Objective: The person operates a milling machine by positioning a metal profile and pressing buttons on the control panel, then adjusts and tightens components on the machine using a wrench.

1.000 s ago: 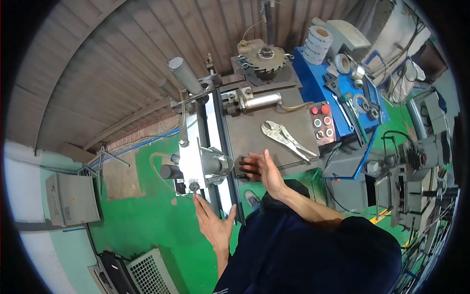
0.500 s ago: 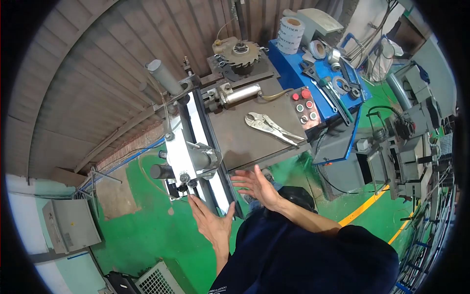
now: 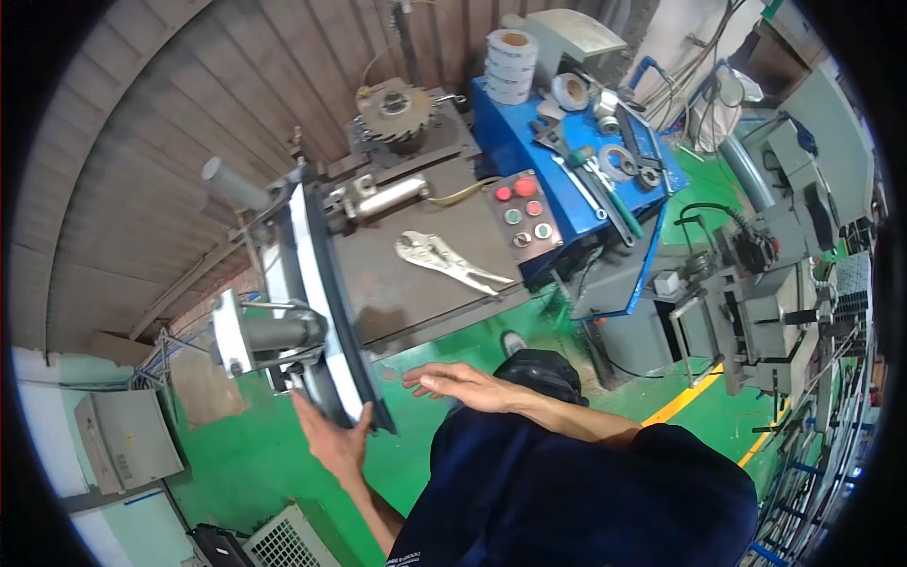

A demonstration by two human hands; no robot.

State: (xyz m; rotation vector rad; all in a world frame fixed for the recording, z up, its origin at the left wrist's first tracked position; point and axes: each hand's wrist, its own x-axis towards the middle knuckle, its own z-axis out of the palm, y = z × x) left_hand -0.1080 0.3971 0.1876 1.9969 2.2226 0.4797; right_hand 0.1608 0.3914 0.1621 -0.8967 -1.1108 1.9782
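Note:
A long black metal profile [image 3: 351, 354] with a white strip along it runs through the clamping machine on the left. My left hand [image 3: 333, 444] is at its near end, thumb on the white strip and fingers along the other side, gripping it. Beside the fingers stands the clamp's grey cylinder [image 3: 283, 331]. My right hand [image 3: 458, 386] hovers right of the profile, apart from it, holding nothing, with its fingers stretched out. Locking pliers [image 3: 444, 260] lie on the machine's metal top [image 3: 378, 274], farther from me than the right hand.
A control panel [image 3: 524, 213] with red and green buttons sits at the top's right edge. Behind is a toothed saw blade [image 3: 395, 111]. The blue bench [image 3: 501, 118] carries a printed tape roll [image 3: 511, 66] and wrenches [image 3: 614, 203]. Another machine [image 3: 756, 283] stands at right.
The view has shifted, so the machine and tools appear farther left. My right hand has turned and its fingers are closer together. My left hand stays at the profile's near end.

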